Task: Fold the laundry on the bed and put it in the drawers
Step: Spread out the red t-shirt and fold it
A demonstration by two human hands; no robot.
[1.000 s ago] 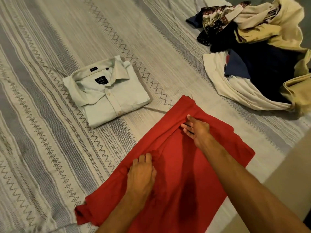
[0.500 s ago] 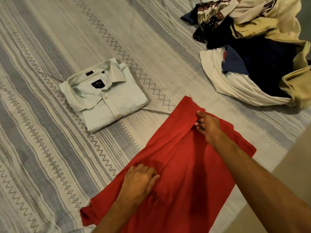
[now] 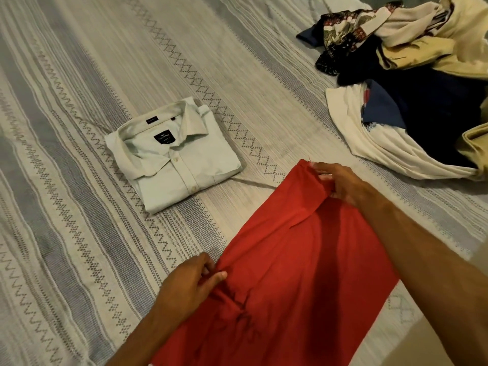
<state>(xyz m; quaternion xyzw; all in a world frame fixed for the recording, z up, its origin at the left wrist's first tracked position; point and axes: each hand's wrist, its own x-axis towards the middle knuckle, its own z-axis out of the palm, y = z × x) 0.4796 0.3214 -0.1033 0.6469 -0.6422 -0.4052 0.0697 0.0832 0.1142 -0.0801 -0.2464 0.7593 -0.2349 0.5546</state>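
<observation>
A red garment lies spread on the bed at the lower middle, partly folded lengthwise. My left hand pinches its left edge, where the cloth bunches into creases. My right hand grips the garment's far corner. A folded pale shirt with a dark collar label lies on the bed to the left of the red garment. An unfolded heap of laundry, cream, navy and patterned pieces, sits at the upper right.
The bed cover is grey and white with zigzag stripes and stretches to the left and back. The bed's near right edge meets a pale floor at the lower right.
My right hand has moved up to the red garment's far corner and gripped it. My left hand went from lying flat on the cloth to pinching its left edge.
</observation>
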